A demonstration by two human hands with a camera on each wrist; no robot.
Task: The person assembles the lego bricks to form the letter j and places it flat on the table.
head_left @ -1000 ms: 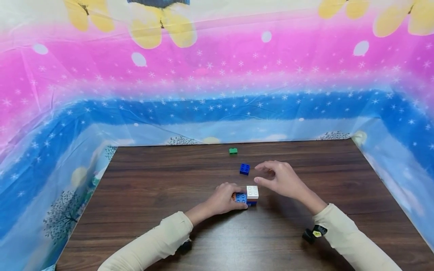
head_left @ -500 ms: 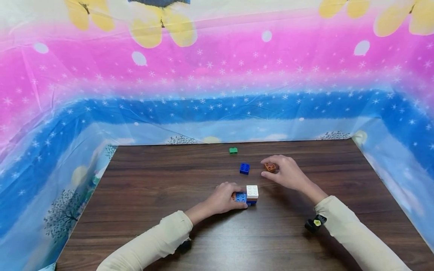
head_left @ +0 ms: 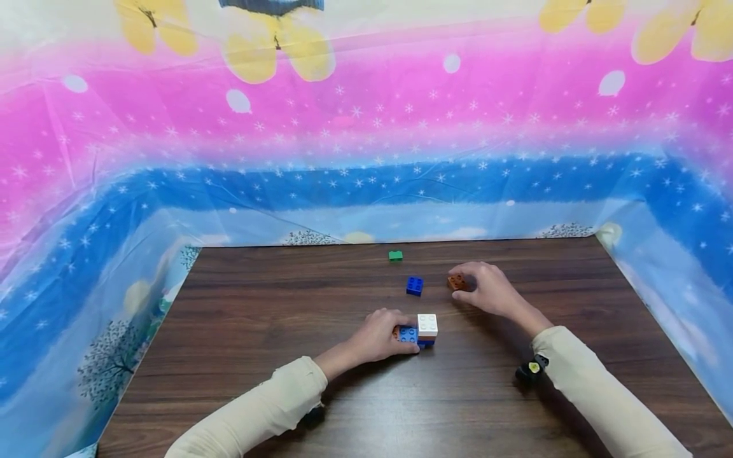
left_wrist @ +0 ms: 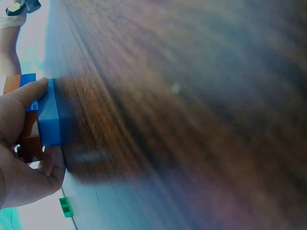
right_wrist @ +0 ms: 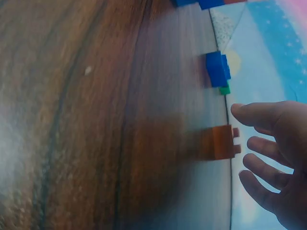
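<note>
My left hand [head_left: 378, 335] grips a joined block of toy building bricks between thumb and fingers, low on the table. Its light blue brick [head_left: 408, 335] lies beside a taller stack topped by a white brick [head_left: 427, 325]; an orange-brown brick [left_wrist: 31, 139] is partly hidden by the hand. Farther back and to the right, my right hand [head_left: 487, 289] curves loosely around a loose orange brick [head_left: 456, 282]. In the right wrist view, a gap shows between these fingers [right_wrist: 259, 148] and that orange brick, which stands on the table.
A dark blue brick [head_left: 415, 285] stands between the joined block and a small green brick [head_left: 396, 256] near the back edge. The dark wooden table [head_left: 258, 286] ends at a printed cloth wall [head_left: 366, 140] on the back and sides.
My right hand has moved back and to the right, from beside the dark blue brick to the orange brick, which its fingers earlier hid. The left hand keeps its grip in place.
</note>
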